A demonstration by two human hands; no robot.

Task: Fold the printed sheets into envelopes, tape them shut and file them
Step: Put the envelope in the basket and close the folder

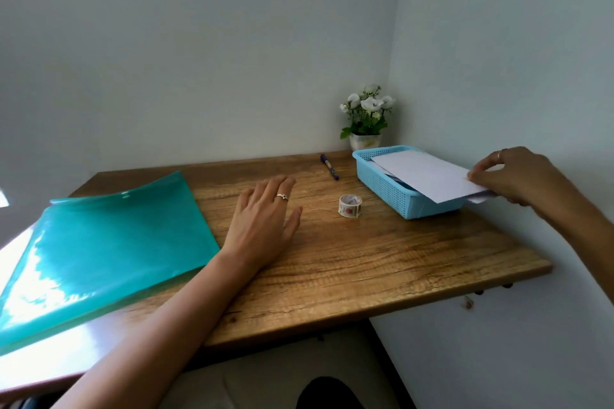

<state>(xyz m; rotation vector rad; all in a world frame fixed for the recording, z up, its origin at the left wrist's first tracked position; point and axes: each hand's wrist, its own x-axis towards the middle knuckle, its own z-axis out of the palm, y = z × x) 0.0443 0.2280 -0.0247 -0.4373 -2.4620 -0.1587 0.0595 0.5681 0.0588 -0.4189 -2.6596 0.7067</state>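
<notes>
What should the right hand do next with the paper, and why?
Probably lift the white sheet out of the blue basket and bring it to the bare middle of the table. The right hand already pinches its edge, while the left hand lies flat there.

soft daylight from left | glare on green folder (99,242) — wide-angle bending at edges | slightly soft focus

White sheets (428,178) stacked in blue basket (392,191); teal folder (99,242) flat; tape roll (350,205) upright.
</notes>
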